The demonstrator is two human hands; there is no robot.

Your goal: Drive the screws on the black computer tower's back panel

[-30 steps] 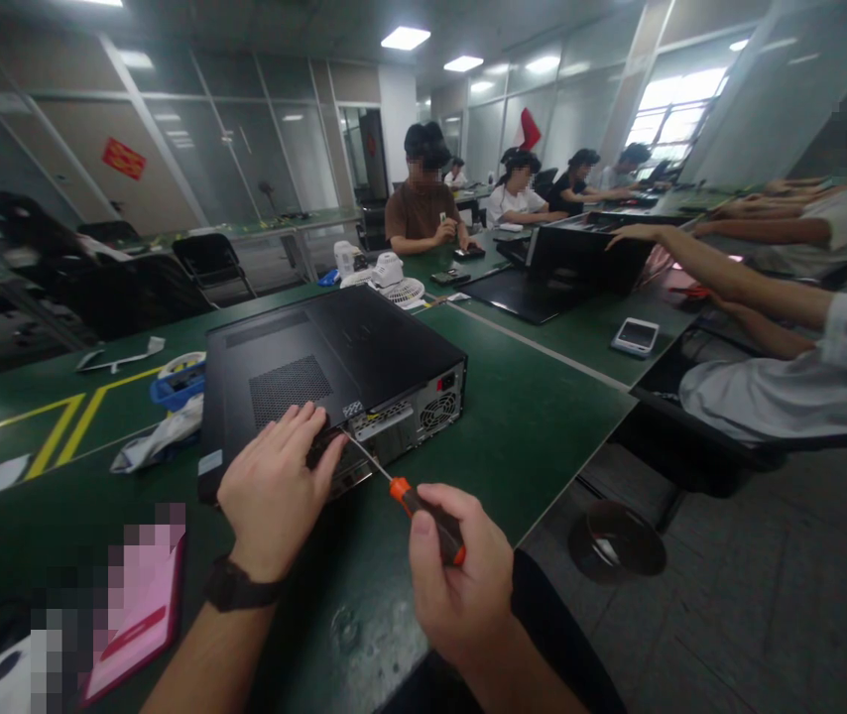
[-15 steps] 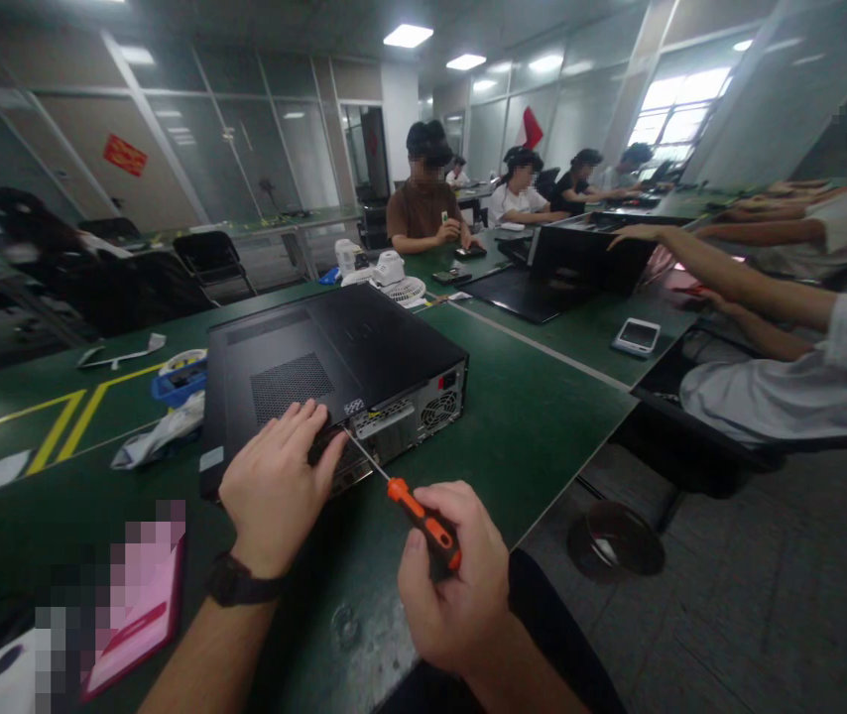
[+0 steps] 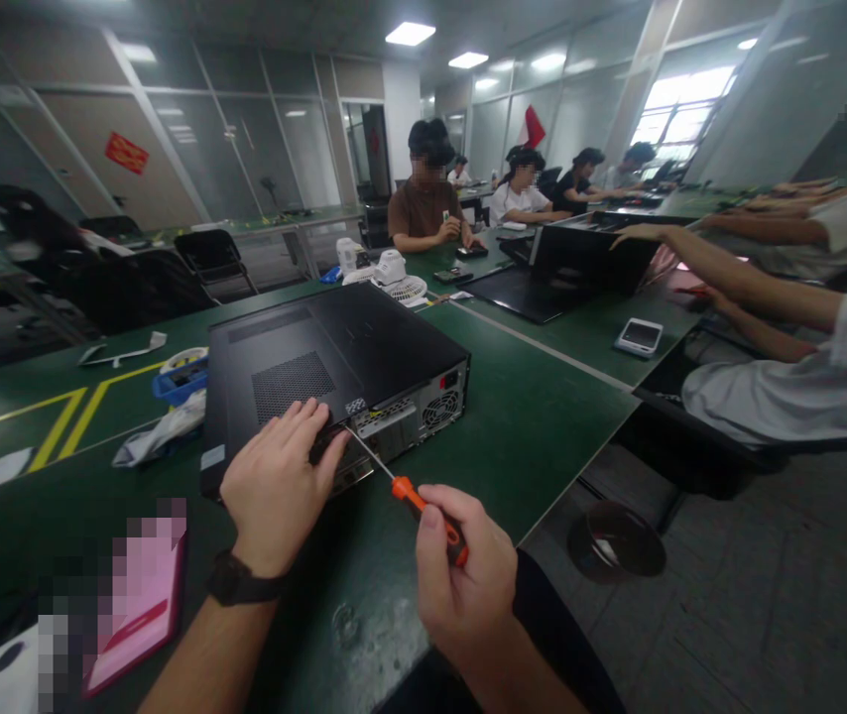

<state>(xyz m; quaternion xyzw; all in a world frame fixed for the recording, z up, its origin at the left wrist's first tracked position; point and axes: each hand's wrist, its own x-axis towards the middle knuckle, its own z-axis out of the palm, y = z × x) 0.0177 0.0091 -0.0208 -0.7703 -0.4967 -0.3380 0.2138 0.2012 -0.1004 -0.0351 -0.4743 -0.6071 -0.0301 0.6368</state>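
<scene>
A black desktop computer case lies flat, its metal rear panel with a fan grille facing the right front. My left hand, wearing a dark watch, grips its rear edge: the fingers press on the top cover and the thumb bends down over the back. In my right hand is an orange and black screwdriver, the fingers closed around its handle and the thumb along it. The thin shaft slants up to the rear panel, where its tip meets the case beside my left thumb. Exactly what the tip touches is too small to see.
On the green table are a blue tray, a crumpled plastic bag, a pink case and a white fan. A phone lies near a co-worker's arm. A bin stands on the floor.
My right hand has shifted slightly right, and its grip on the screwdriver handle has turned, with the thumb now farther up. My left hand and the computer case stay put.
</scene>
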